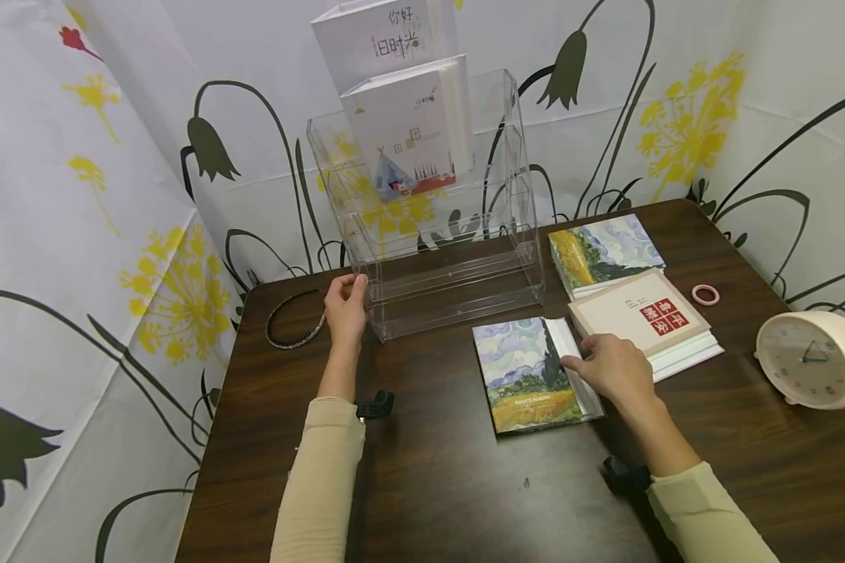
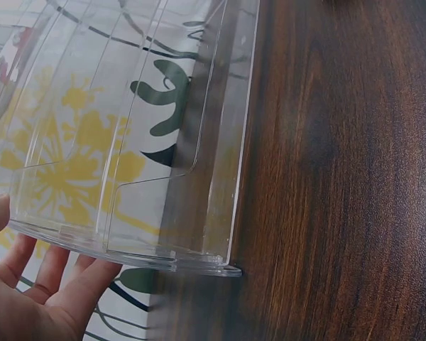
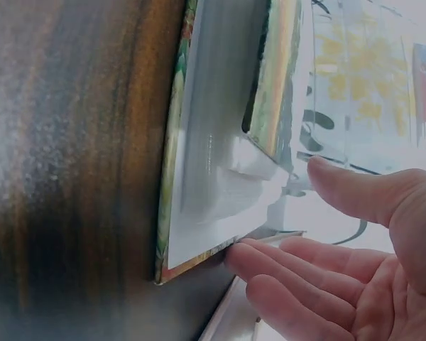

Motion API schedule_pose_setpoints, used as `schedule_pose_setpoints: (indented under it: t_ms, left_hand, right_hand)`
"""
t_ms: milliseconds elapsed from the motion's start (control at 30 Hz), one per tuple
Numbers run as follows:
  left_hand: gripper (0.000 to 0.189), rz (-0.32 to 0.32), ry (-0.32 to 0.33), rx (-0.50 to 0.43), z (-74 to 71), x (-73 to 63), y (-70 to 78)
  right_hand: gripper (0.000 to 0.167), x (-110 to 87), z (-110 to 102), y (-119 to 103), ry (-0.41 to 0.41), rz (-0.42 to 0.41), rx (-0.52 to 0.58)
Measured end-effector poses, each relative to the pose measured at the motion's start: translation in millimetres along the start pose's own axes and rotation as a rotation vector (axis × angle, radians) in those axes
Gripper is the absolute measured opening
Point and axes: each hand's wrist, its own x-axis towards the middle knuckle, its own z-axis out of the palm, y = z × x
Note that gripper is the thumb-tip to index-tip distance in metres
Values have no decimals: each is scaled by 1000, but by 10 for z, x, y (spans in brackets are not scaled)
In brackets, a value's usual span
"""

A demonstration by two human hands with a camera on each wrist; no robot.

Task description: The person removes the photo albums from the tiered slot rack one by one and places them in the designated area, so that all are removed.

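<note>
A tiered clear acrylic rack [image 1: 458, 285] stands at the back of the table. My left hand [image 1: 347, 309] holds its left side; in the left wrist view the thumb and fingers [image 2: 85, 288] lie on either side of the panel edge. A photo album [image 1: 528, 375] with a painted landscape cover lies in front of the rack, its white page edges to the right. Beside those pages is my right hand [image 1: 616, 367], thumb extended toward the cover. From the right wrist, its fingertips [image 3: 245, 259] show right at the album's edge, with thumb and fingers spread apart.
Two white albums [image 1: 401, 133] stand in the rack's upper tiers. At right, a beige album [image 1: 630, 309] with red print overlaps another painted album [image 1: 605, 250]. A pink ring [image 1: 706, 295] and a white clock [image 1: 803, 360] lie farther right; a dark headband [image 1: 275, 332] is at left.
</note>
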Motion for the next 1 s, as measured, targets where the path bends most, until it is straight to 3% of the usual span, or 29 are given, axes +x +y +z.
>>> schedule_pose_setpoints:
  t_ms: [233,500,733,1000]
  left_hand:
    - [41,3,9,2,9,-3,2]
    - [41,7,16,1,23,8,-7]
    - [39,-1,20,10,20,12,-1]
    - [39,-4,18,12,9,6,-5]
  right_hand:
    - [46,49,-59,-19,20,-27,58]
    - [41,242,-211,-143,133,-124,171]
    - [44,501,-348,-353,196,-213,276]
    - [56,938,-296,-465,192,-191,339]
